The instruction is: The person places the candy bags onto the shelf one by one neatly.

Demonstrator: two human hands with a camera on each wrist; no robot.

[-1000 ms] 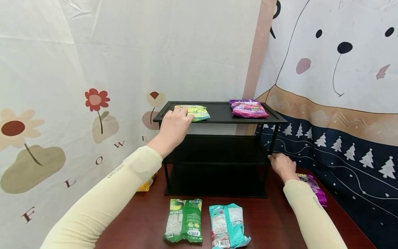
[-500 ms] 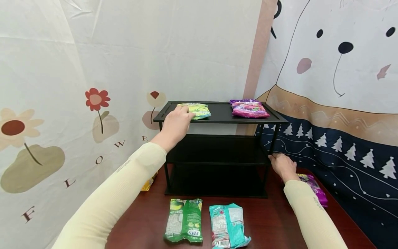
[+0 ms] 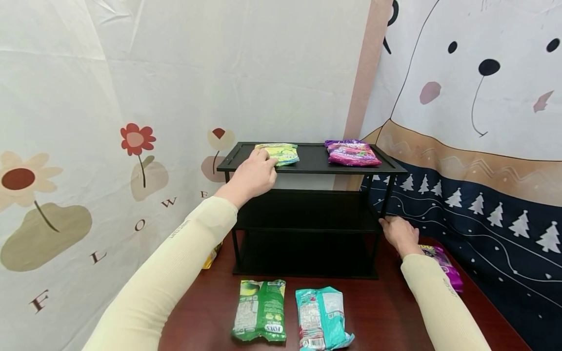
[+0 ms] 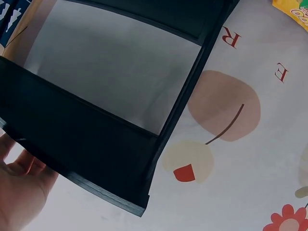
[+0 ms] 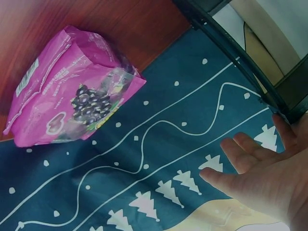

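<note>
A yellow-green snack bag lies flat on the top tier of a black three-tier shelf, left of the middle. My left hand pinches its near left corner; in the left wrist view this left hand shows partly behind the tier's edge, and the bag is hidden. At the rack's right side my right hand holds the frame by the middle tier. The right wrist view shows that right hand with one finger against the black frame and the other fingers spread; its thumb is hidden.
A purple-pink bag sits on the top tier's right part. On the brown table, a green bag and a teal bag lie in front. A purple grape bag lies to the right, a yellow bag to the left. Printed cloth hangs behind.
My left hand has moved a little right and back, and the yellow-green bag has slid the same way on the top tier. The right hand stays at the frame.
</note>
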